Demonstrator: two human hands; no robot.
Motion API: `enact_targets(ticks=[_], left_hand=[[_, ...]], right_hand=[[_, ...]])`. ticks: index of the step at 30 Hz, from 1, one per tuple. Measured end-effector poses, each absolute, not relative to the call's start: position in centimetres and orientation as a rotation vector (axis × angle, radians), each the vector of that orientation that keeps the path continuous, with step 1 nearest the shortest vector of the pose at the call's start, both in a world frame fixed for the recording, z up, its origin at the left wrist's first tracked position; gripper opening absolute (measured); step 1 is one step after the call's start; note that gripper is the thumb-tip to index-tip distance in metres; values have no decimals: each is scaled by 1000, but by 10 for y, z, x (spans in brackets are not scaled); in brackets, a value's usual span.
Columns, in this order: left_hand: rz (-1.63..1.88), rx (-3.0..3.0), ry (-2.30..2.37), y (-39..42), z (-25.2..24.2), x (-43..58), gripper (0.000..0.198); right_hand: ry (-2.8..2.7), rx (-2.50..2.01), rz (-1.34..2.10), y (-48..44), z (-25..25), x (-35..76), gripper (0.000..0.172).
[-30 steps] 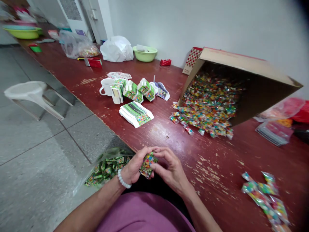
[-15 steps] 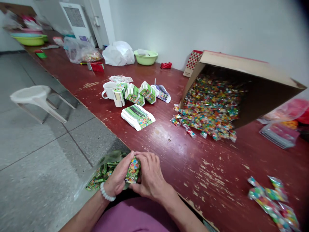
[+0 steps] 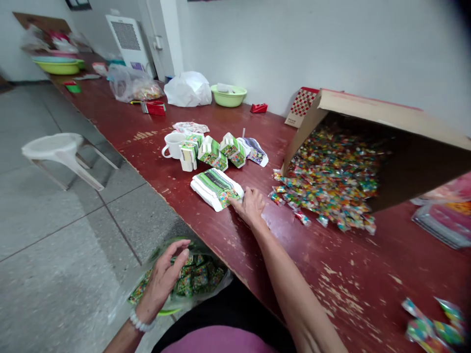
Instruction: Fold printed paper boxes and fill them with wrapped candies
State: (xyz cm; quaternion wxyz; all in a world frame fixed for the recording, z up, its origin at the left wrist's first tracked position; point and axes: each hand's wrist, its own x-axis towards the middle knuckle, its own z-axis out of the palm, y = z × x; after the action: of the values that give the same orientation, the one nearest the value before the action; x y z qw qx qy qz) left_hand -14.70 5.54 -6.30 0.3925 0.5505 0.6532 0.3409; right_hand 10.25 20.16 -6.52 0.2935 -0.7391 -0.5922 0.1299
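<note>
My left hand [image 3: 164, 277], with a beaded bracelet at the wrist, is raised over a bag of small green packed boxes [image 3: 198, 274] below the table edge; its fingers are apart and hold nothing. On the table, my right hand [image 3: 250, 206] has its thumb and fingers at the right end of a stack of flat green-and-white cartons [image 3: 217, 189]. Behind the stack stand several folded green cartons [image 3: 209, 151] beside a white mug [image 3: 173, 145]. Wrapped colourful candies [image 3: 331, 181] spill from a large cardboard box [image 3: 415, 147] at the right.
Candy packs [image 3: 434, 326] lie at the near right. A purple carton [image 3: 253, 151], a green bowl [image 3: 228, 97], a red tape dispenser [image 3: 259, 108] and plastic bags [image 3: 188, 89] are farther back. A white stool [image 3: 55, 147] stands on the floor at left.
The small green box between both hands has been let go and is no longer in them. My right hand has moved forward to the flat cartons, and my left hand has opened, slightly left.
</note>
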Motion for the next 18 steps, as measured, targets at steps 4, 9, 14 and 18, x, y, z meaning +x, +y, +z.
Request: enact_targets(ticks=[4, 9, 14, 18], left_hand=[[869, 1424, 1588, 63, -56, -133, 43], [957, 1480, 1556, 75, -43, -119, 37], [1005, 1523, 1536, 88, -36, -112, 36], [1037, 1583, 1522, 101, -36, -109, 34]], right_hand=[[-1487, -2043, 337, 205, -73, 94, 59], [-1322, -2033, 360, 208, -79, 100, 50], [-1245, -1932, 421, 206, -78, 106, 28], [-1200, -1849, 470, 204, -76, 103, 20]])
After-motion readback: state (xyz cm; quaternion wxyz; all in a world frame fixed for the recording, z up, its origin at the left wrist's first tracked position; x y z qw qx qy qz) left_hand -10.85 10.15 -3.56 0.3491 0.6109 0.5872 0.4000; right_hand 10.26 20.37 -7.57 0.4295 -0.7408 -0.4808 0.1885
